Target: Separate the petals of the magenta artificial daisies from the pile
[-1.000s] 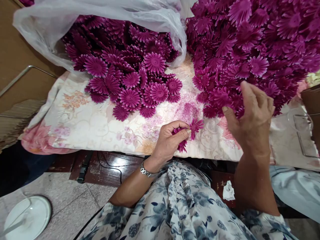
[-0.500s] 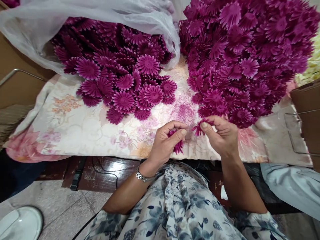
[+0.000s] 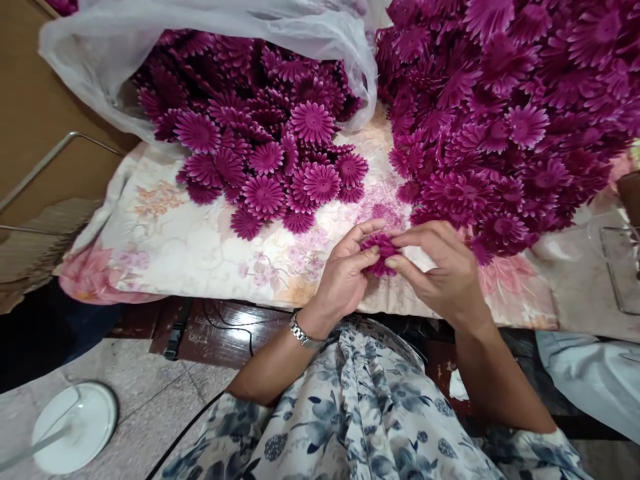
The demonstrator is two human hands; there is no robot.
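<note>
My left hand (image 3: 345,277) and my right hand (image 3: 440,273) meet over the near edge of a floral cloth (image 3: 190,247). Together they pinch a small stack of magenta fabric flowers (image 3: 381,252); fingers of both hands are closed round it. A silver watch (image 3: 303,332) is on my left wrist. Just behind my right hand rises a big heap of magenta flowers (image 3: 500,113). To the left a second heap (image 3: 260,133) spills from a clear plastic bag (image 3: 200,27).
Purple dust (image 3: 383,197) lies on the cloth between the heaps. A white dish (image 3: 75,427) sits on the tiled floor at lower left. A metal frame (image 3: 45,160) stands at the left. Pale blue fabric (image 3: 590,380) and a brown box edge (image 3: 631,197) are at the right.
My right hand came back from the big heap with a flower and has pressed it against the flowers in my left hand. Both hands now touch.
</note>
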